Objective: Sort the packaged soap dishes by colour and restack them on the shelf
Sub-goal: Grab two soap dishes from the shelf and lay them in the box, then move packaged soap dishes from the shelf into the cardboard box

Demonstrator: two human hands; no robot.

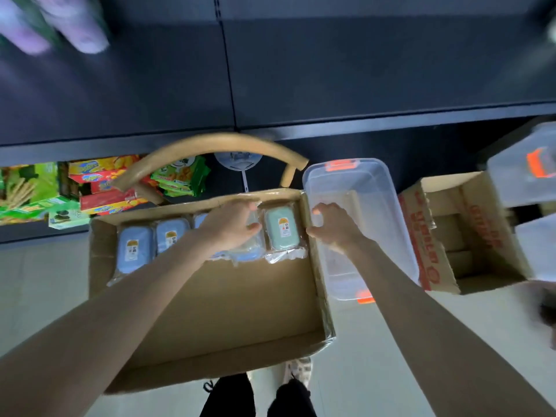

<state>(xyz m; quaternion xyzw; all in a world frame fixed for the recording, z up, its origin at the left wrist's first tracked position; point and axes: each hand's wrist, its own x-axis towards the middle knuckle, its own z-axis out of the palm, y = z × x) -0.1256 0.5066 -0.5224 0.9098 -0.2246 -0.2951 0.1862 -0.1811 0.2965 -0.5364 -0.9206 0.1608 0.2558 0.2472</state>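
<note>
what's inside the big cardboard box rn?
Inside the cardboard box: a back row of wrapped soap dishes, two blue, one green. The left hand covers more between them; colours there unclear.

Floor point(45, 296): pale and smooth; directly on it sit an open brown cardboard box point(210, 311), a clear plastic bin point(370, 236) with orange latches touching that box's right wall, and, further right, a second cardboard box point(451, 236) with red print. Upper shelf point(331, 70): dark board, its surface bare through the middle, with blurred pale purple items point(75, 28) at its far left corner. Lower shelf point(30, 233), behind the open box: carries green snack packets point(180, 176) and red-and-yellow snack boxes point(108, 188), piled touching one another.
</note>
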